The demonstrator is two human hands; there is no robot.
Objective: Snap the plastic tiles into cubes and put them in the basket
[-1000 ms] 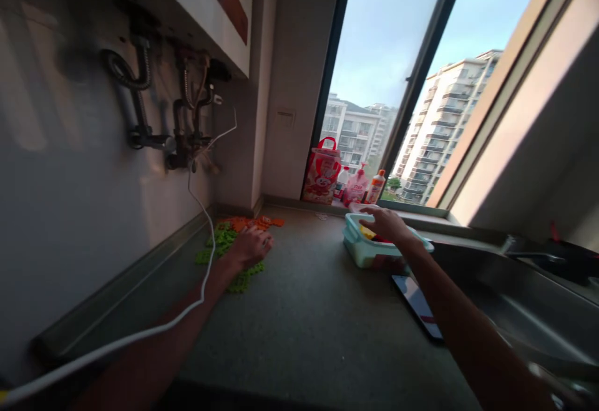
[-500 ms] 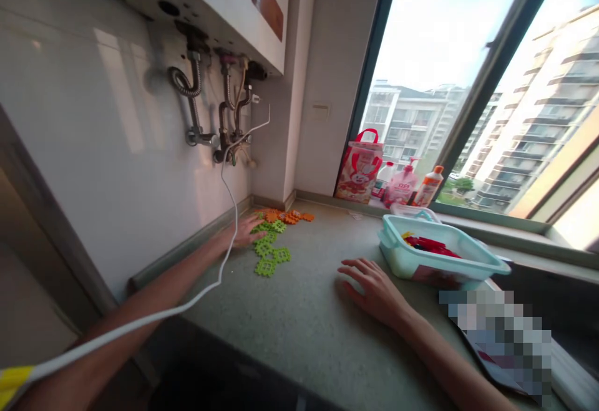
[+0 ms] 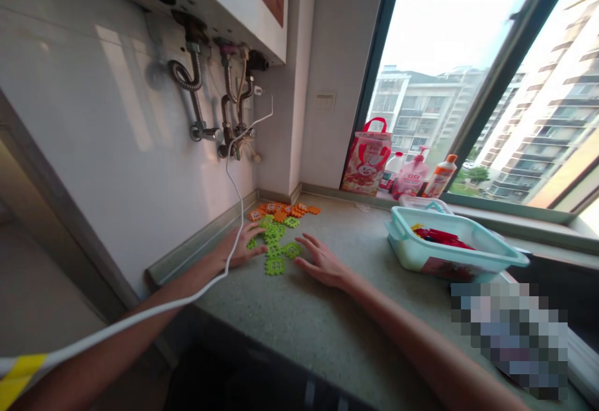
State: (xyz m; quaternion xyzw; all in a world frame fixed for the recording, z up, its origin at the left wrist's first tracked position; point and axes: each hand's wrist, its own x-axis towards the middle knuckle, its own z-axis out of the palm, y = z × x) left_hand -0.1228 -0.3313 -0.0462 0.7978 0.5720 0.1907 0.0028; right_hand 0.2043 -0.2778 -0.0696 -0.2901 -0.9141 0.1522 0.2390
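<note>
Flat green toy building pieces (image 3: 274, 249) with notched edges lie in a loose pile on the grey countertop (image 3: 299, 317). Behind them, toward the wall corner, is a group of orange pieces (image 3: 281, 211) of the same kind. On the pile's left side rests my left hand (image 3: 241, 246), fingers spread and touching or close beside the green pieces. My right hand (image 3: 322, 262) is at the right side of the pile, fingers apart, its tips by a green piece (image 3: 292, 249). Neither hand grips anything.
A pale turquoise bin (image 3: 456, 255) with red and yellow pieces stands at the right. A white cable (image 3: 196, 295) crosses in front of my left arm. Bottles (image 3: 412, 177) and a red-white bag (image 3: 367, 161) line the window sill. Metal pipes (image 3: 196, 99) hang on the left wall.
My right hand has moved left from beside the bin to the green pile. My left hand has drawn slightly back from the orange pieces, uncovering more of them. The view has shifted a little.
</note>
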